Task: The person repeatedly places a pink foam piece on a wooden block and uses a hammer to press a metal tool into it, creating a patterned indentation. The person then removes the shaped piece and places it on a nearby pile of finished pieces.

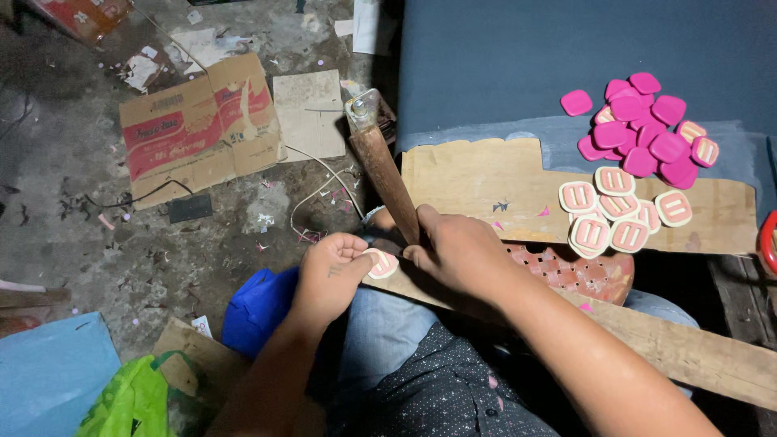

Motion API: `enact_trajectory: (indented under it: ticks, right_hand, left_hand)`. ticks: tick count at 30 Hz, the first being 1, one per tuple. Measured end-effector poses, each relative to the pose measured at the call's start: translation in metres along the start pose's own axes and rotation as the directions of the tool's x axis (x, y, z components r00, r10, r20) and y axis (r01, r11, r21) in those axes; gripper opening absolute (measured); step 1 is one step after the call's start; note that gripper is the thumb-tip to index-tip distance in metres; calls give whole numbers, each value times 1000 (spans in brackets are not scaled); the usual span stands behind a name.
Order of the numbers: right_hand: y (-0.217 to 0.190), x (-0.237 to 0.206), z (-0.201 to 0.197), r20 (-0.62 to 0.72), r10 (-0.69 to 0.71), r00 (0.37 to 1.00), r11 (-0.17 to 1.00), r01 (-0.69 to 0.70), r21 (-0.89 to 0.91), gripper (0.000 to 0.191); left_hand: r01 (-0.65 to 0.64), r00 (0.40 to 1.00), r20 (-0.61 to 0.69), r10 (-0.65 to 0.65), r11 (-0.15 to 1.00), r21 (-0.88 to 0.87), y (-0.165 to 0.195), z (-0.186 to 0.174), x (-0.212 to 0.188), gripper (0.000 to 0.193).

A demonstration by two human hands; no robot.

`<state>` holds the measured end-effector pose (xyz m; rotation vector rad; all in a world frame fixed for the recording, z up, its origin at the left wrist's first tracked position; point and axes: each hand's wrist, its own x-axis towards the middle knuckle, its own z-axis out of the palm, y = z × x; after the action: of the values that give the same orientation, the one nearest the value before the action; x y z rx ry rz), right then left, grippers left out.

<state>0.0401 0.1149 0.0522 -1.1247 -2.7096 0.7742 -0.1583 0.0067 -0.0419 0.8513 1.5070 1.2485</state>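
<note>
**Small cream-and-pink piece pinched at the plank's edge**

Your left hand [333, 267] pinches a small rounded-square cream piece with pink slots [382, 264] at the near edge of the long wooden plank [688, 352] across your lap. Its fingers are curled close around the piece's left rim. The piece looks light, stiff and smooth, probably moulded rubber or plastic, so grip it by the rim, where it should slip least. Your right hand [460, 252] is clenched around the foot of the rusty brown wooden-handled tool [387, 174], which leans up and away. Further right, on the cardboard-covered surface [486, 174], sit the pile of matching cream pieces [617, 212] and the heap of plain pink pieces [643, 123].
</note>
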Motion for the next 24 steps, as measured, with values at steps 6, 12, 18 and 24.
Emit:
enact_trajectory:
  ticks: [6, 12, 18, 24]
  right_hand:
    - [2, 4, 9, -51, 21, 998, 996, -16, 91, 42]
    - [2, -11, 12, -21, 26, 999, 997, -24, 76, 41]
    - [0, -7, 13, -12, 71, 997, 995, -69, 73, 43]
    - [3, -6, 12, -37, 72, 997, 983, -65, 174, 45]
  left_hand:
    - [5, 997, 82, -9, 999, 50, 2, -4, 7, 7]
    - [-1, 1000, 0, 1, 1000, 27, -1, -4, 1, 8]
    - [129, 991, 41, -125, 984, -121, -9, -6, 8, 7]
    - [77, 997, 1, -77, 992, -99, -5, -5, 11, 7]
